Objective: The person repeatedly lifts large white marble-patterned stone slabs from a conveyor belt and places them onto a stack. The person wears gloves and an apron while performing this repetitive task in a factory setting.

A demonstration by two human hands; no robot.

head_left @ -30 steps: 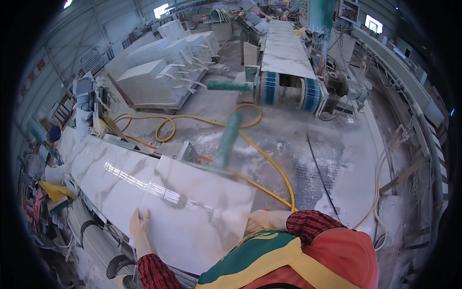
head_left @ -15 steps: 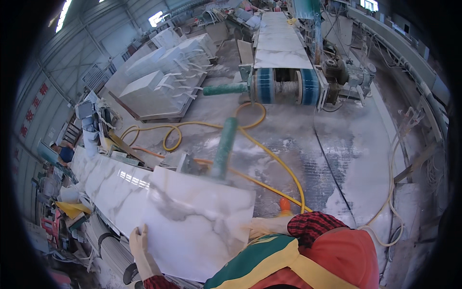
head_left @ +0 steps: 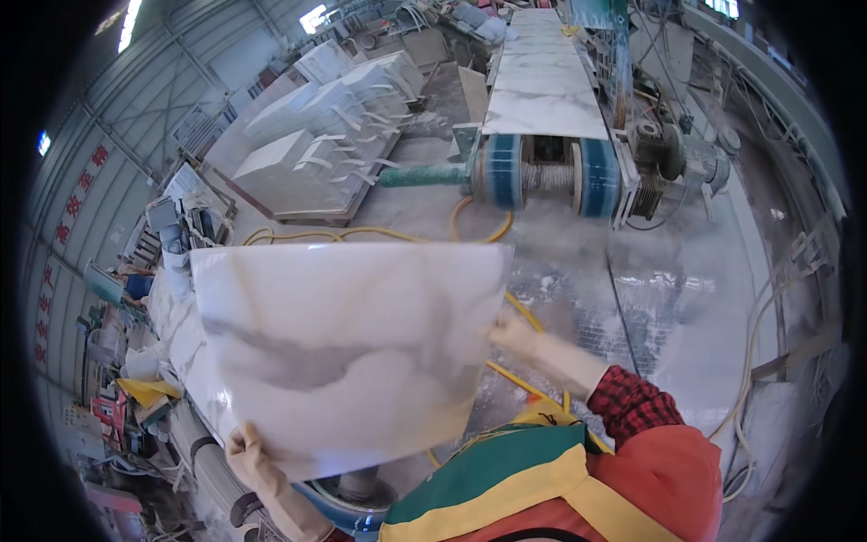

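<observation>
A large white marble slab [head_left: 379, 316] with grey veins is raised in front of me, tilted with its polished face showing. My gloved left hand [head_left: 256, 461] is closed on its lower left edge, thumb on the face. My gloved right hand [head_left: 515, 332] grips the right edge, slightly blurred, with some of its fingers hidden by the slab. Below the slab, the blue-banded end roller [head_left: 339, 510] of a conveyor shows. Behind its left edge, more veined marble [head_left: 176, 321] lies on the line.
Ahead stands a second conveyor with blue belts [head_left: 506, 172], carrying marble slabs [head_left: 542, 81]. A green bar [head_left: 420, 175] juts from its left side, and a motor [head_left: 695, 167] sits at its right. Strapped slab stacks [head_left: 289, 172] stand at left. A yellow hose [head_left: 384, 231] crosses the wet floor.
The slab has come up off the near conveyor and tilted, with both hands on it. My right hand has moved forward along the right edge. The slab now hides the nearer green bar.
</observation>
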